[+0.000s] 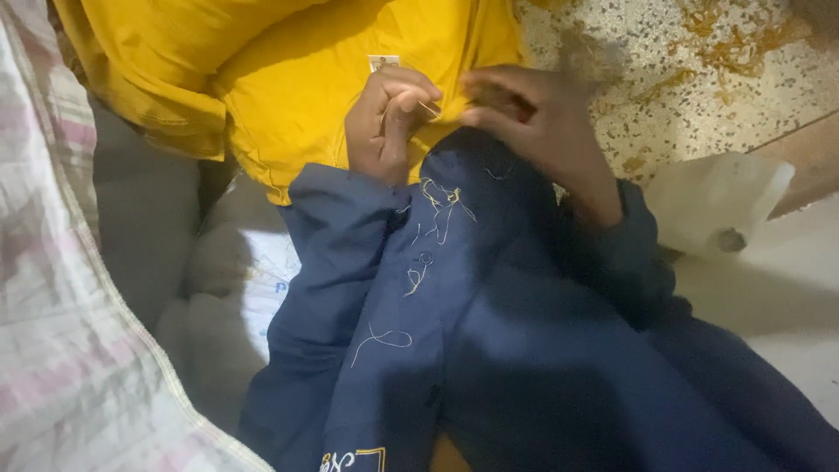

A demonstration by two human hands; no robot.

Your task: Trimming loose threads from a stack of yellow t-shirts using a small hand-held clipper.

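Observation:
A yellow garment [297, 79] lies across my lap, with a small label near its upper middle. My left hand [384, 122] is closed on a fold of the yellow fabric and pinches a thin pale thread [428, 108]. My right hand [533, 122] is close beside it, its fingertips pinched at the same spot on the fabric's edge; whether it holds a needle I cannot tell. Both arms wear dark blue sleeves [332, 245]. Loose yellow and white thread bits [441, 205] cling to the blue cloth on my front.
A pale striped woven sack [61, 306] fills the left side. A white bag [717, 201] lies at the right on a speckled floor [682, 70] scattered with yellow thread scraps. Grey and white bundles [218, 288] sit below the garment.

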